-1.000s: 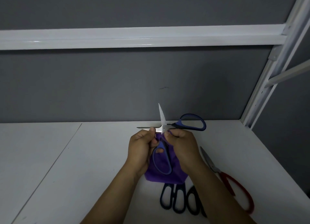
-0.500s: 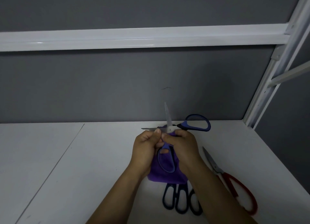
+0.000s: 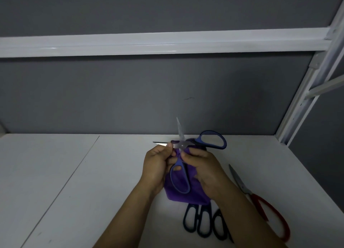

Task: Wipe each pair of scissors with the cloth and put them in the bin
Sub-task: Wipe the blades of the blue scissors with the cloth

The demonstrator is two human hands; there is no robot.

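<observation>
- Left hand (image 3: 156, 166) pinches the blue-handled steel scissors (image 3: 181, 145) at the pivot, and right hand (image 3: 204, 171) curls its fingers round the purple cloth (image 3: 195, 195), above the white table (image 3: 93, 173).
- The blades gape wide, so a fingertip slipping near the pivot risks a cut.
- No bin is in view.

No readable text, labels, brands or numbers anywhere in view.
</observation>
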